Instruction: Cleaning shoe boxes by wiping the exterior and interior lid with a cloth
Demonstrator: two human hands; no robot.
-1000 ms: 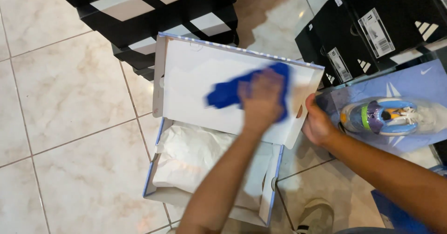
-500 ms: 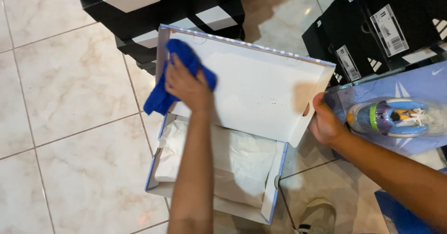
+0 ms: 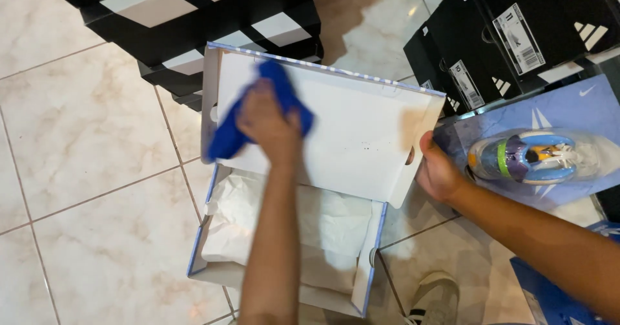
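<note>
Left hand [image 3: 268,121], centre-left of frame, presses a blue cloth [image 3: 232,134] flat against the white inner face of the lid [image 3: 349,128]. The fingers are closed over the cloth, which shows above the knuckles and trails out to the lower left. The cloth sits on the lid's left part, near its upper edge.

Right hand [image 3: 439,173], right of centre, grips the lid's right edge, fingers curled around it with the thumb on the inner face.

The lid is hinged open and stands tilted above the box [image 3: 284,247], which lies on the tiled floor [image 3: 84,144] in the lower centre. The box has a blue rim and holds crumpled white paper [image 3: 323,225].

Black boxes with white stripes [image 3: 194,15] are stacked at the upper left, just behind the lid. More black boxes [image 3: 516,28] occupy the upper right. A multicoloured shoe [image 3: 536,157] lies on a pale blue surface at the right edge. A grey shoe [image 3: 436,299] shows at the bottom edge.
</note>
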